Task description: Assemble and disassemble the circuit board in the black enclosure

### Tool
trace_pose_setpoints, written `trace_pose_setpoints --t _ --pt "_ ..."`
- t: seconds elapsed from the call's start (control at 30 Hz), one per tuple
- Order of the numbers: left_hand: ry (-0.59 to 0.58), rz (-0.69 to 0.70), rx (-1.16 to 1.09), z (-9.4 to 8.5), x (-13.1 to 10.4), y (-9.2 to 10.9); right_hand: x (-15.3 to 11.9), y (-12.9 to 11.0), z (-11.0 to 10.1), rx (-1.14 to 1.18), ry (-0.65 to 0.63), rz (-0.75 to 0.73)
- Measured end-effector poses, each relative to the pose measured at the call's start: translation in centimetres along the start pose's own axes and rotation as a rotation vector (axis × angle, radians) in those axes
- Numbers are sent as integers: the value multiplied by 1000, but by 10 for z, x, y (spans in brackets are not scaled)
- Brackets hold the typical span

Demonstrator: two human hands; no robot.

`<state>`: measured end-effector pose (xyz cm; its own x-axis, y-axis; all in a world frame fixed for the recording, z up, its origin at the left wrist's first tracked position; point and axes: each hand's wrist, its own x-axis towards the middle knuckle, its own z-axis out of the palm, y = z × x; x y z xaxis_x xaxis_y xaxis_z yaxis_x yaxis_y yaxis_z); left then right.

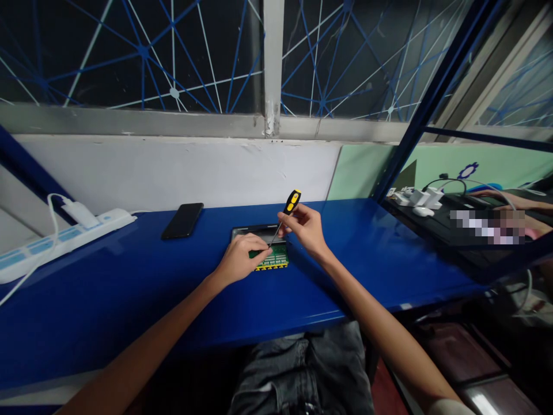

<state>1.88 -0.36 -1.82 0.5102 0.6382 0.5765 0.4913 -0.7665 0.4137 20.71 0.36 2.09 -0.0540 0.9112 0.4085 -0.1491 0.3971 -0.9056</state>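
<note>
My screwdriver [290,206] combines a smooth plastic handle [294,199] with a metal shaft [275,233], while the surface [190,305] before me wears a smooth, glossy coat, streaked in places with reflected light. The phone [184,221] looks sleek and glassy, the power strip [113,219] smooth plastic. Dull, scuffed metal makes up the window frame [173,123]; my trousers [298,369] are creased, matt cloth.
</note>
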Motion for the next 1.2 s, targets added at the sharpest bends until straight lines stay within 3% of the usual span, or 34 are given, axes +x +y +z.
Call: trace_pose_setpoints --t 0.57,0.9,1.2 --pt "66 -10 -25 -1 2 2 -1 -1 -1 -30 32 -21" --pt "37 -30 -5 -1 2 -1 0 5 0 -37 13 -43" --pt "-99 -45 124 1 -4 -4 2 10 -14 -423 44 -122"
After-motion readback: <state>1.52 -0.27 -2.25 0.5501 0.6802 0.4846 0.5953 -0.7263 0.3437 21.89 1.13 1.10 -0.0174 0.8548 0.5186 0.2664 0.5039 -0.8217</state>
